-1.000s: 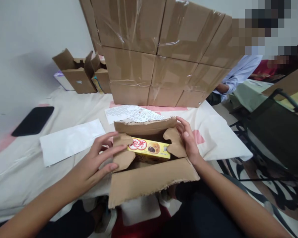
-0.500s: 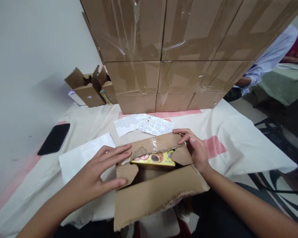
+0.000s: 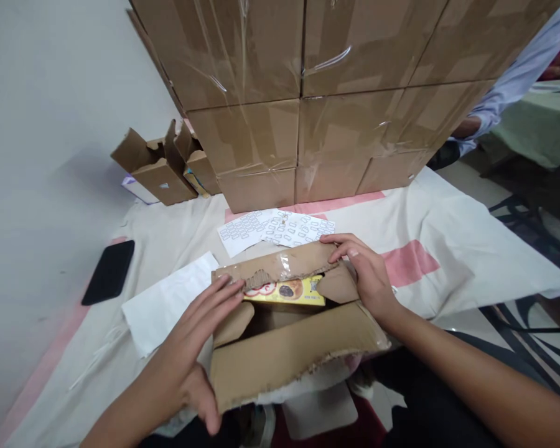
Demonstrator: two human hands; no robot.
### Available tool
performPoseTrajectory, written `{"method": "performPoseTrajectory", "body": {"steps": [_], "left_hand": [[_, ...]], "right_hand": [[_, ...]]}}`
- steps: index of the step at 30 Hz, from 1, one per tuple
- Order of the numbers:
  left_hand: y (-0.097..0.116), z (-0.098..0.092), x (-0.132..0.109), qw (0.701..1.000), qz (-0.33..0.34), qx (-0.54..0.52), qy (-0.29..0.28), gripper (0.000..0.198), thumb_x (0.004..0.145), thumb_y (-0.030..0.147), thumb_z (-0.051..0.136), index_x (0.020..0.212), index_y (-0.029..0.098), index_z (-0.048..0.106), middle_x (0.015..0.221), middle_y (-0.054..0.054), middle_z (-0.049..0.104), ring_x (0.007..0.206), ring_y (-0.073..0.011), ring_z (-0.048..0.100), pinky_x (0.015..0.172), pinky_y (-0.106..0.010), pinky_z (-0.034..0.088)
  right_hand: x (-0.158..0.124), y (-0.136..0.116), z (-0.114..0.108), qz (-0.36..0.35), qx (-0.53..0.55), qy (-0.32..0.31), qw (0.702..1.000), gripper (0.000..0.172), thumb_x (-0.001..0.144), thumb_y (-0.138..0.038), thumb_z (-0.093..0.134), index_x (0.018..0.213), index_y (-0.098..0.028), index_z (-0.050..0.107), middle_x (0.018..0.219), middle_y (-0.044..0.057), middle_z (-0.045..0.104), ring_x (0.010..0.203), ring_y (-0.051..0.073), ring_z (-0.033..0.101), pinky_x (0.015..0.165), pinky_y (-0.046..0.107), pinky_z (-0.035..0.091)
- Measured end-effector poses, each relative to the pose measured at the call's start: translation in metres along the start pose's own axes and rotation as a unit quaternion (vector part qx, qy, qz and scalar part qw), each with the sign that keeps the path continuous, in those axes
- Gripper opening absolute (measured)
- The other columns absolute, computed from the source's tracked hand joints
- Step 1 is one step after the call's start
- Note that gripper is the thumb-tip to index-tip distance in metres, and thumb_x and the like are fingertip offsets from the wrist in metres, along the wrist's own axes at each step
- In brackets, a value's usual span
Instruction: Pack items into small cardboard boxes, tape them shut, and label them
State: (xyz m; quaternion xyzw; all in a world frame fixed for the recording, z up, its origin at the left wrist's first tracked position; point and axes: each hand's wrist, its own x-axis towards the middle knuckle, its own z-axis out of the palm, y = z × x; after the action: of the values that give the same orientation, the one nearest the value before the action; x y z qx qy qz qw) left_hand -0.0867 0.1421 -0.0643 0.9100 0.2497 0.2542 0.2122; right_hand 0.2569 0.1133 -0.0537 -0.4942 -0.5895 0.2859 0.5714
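A small cardboard box point(image 3: 298, 354) with torn flaps stands in front of me, its top partly open. Under its far flap a yellow printed packet point(image 3: 303, 291) shows; the rest of the packet is hidden. My left hand point(image 3: 186, 348) lies along the box's left side, fingers stretched over the far flap's left corner. Its thumb is spread wide toward the near flap's left edge. At the other end, my right hand point(image 3: 366, 274) has its fingers bent over the far flap's right corner, gripping the box there.
Taped cartons point(image 3: 256, 137) are stacked behind the box. Two open cardboard boxes point(image 3: 161, 177) stand at the back left. Printed sheets point(image 3: 298, 229), a white paper point(image 3: 168, 302) and a black phone point(image 3: 108, 272) lie on the cloth. Another person's sleeve point(image 3: 508, 93) shows at right.
My left thumb has swung from the left inner flap down to the near flap's left edge. My right hand keeps its place on the far flap. The view has shifted slightly.
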Motion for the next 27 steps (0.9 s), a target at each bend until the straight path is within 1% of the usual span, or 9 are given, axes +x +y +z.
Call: {"method": "performPoseTrajectory", "body": {"steps": [3,7,9,11,13,17,19,22,27], "left_hand": [[-0.004,-0.004,0.004,0.999,-0.006,-0.041,0.027,0.121,0.060,0.103,0.030,0.156,0.030,0.032,0.158,-0.011,0.042,0.150,-0.0405,0.031,0.124,-0.056,0.027],[0.003,-0.015,0.004,0.991,-0.102,-0.084,0.030,0.106,0.074,0.096,0.017,0.152,0.029,0.041,0.158,-0.009,0.043,0.152,-0.0364,0.030,0.127,-0.054,0.020],[0.011,-0.016,0.006,0.981,-0.154,-0.103,0.057,0.089,0.086,0.086,0.022,0.149,0.028,0.045,0.151,-0.009,0.052,0.150,-0.0325,0.035,0.127,-0.052,0.021],[0.018,-0.016,0.011,0.969,-0.196,-0.105,0.104,0.066,0.098,0.070,0.031,0.145,0.027,0.047,0.142,-0.008,0.061,0.145,-0.0287,0.043,0.125,-0.051,0.027],[0.023,-0.014,0.019,0.962,-0.230,-0.063,0.131,0.054,0.100,0.059,0.041,0.142,0.026,0.050,0.140,-0.007,0.062,0.141,-0.0275,0.048,0.123,-0.050,0.032],[0.027,-0.016,0.031,0.964,-0.249,0.030,0.093,0.053,0.097,0.055,0.050,0.142,0.027,0.050,0.151,-0.007,0.052,0.142,-0.0283,0.045,0.120,-0.051,0.035],[0.028,-0.019,0.034,0.970,-0.229,0.052,0.060,0.051,0.099,0.052,0.048,0.143,0.027,0.050,0.152,-0.006,0.050,0.143,-0.0271,0.044,0.121,-0.050,0.035],[0.029,-0.022,0.035,0.978,-0.185,0.090,0.022,0.044,0.101,0.049,0.044,0.137,0.027,0.057,0.152,-0.005,0.051,0.144,-0.0264,0.042,0.123,-0.050,0.031],[0.028,-0.020,0.032,0.979,-0.181,0.097,0.022,0.042,0.101,0.049,0.042,0.132,0.027,0.061,0.153,-0.006,0.049,0.145,-0.0276,0.041,0.123,-0.052,0.031]], "right_hand": [[0.003,0.000,0.006,-0.008,-0.010,0.006,1.000,0.039,0.103,-0.038,0.039,0.080,-0.021,0.065,0.118,0.007,0.067,0.116,0.023,0.058,0.107,0.040,0.039],[0.007,0.001,0.016,-0.024,0.003,0.015,1.000,0.040,0.103,-0.040,0.037,0.080,-0.022,0.063,0.114,0.007,0.067,0.114,0.024,0.058,0.106,0.040,0.040],[0.009,0.001,0.021,-0.026,0.019,0.022,0.999,0.036,0.103,-0.041,0.037,0.084,-0.022,0.062,0.111,0.007,0.066,0.113,0.024,0.058,0.105,0.041,0.040],[0.009,0.002,0.025,-0.020,0.037,0.029,0.999,0.034,0.102,-0.042,0.037,0.090,-0.023,0.062,0.112,0.007,0.066,0.113,0.024,0.058,0.105,0.041,0.041],[0.010,0.003,0.029,-0.010,0.052,0.036,0.998,0.033,0.102,-0.045,0.038,0.095,-0.023,0.062,0.114,0.006,0.066,0.115,0.024,0.058,0.105,0.041,0.042],[0.010,0.003,0.029,0.003,0.060,0.040,0.997,0.037,0.103,-0.051,0.038,0.099,-0.024,0.062,0.115,0.006,0.066,0.113,0.022,0.059,0.104,0.040,0.043],[0.009,0.001,0.023,0.008,0.058,0.043,0.997,0.038,0.102,-0.053,0.037,0.101,-0.024,0.062,0.117,0.005,0.065,0.112,0.022,0.059,0.102,0.039,0.045],[0.010,-0.001,0.005,0.011,0.021,0.061,0.998,0.038,0.102,-0.054,0.038,0.101,-0.024,0.061,0.113,0.005,0.065,0.110,0.022,0.059,0.098,0.039,0.046],[0.010,0.014,-0.048,0.032,-0.089,0.108,0.990,0.036,0.100,-0.052,0.039,0.095,-0.023,0.060,0.105,0.004,0.064,0.100,0.022,0.061,0.088,0.037,0.046]]}}
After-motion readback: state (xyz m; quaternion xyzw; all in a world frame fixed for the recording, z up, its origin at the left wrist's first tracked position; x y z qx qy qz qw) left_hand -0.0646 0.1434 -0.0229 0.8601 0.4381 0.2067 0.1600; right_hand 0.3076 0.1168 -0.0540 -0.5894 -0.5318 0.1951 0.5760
